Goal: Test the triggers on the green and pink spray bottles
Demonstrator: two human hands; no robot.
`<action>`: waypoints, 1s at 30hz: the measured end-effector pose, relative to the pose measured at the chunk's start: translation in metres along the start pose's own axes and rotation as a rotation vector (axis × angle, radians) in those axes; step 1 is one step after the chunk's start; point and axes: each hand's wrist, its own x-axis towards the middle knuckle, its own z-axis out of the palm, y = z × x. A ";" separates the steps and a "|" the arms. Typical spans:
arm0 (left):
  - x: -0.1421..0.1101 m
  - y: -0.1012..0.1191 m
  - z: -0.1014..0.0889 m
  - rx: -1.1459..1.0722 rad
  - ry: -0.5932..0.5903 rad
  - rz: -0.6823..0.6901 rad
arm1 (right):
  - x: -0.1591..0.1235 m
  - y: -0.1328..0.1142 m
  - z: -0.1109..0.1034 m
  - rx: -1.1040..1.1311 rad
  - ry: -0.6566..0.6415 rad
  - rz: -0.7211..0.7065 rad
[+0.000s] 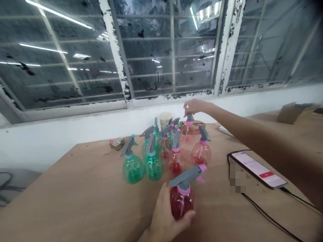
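Observation:
My left hand (165,215) is wrapped round the body of a red spray bottle (182,198) with a grey head and pink trigger, standing at the near edge of the wooden table (83,195). My right hand (195,107) reaches far across and pinches the grey top of a pale pink spray bottle (188,129) at the back of the group. Between them stand several more spray bottles, green ones (132,166) on the left and pink ones (201,151) on the right.
A phone (258,168) with a lit screen lies at the right, a black cable (267,215) trailing from it. A paper cup (165,119) and small blocks (116,143) sit at the table's far side. A cardboard box (290,112) is far right under barred windows.

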 end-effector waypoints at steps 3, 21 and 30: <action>0.001 0.003 -0.001 -0.026 0.005 0.014 | -0.008 0.008 -0.025 0.017 0.173 0.076; 0.004 0.004 -0.001 0.066 0.108 0.033 | -0.162 0.005 -0.048 0.176 0.381 -0.083; 0.011 0.008 -0.005 0.136 0.177 0.013 | -0.158 0.002 0.072 0.332 0.389 -0.166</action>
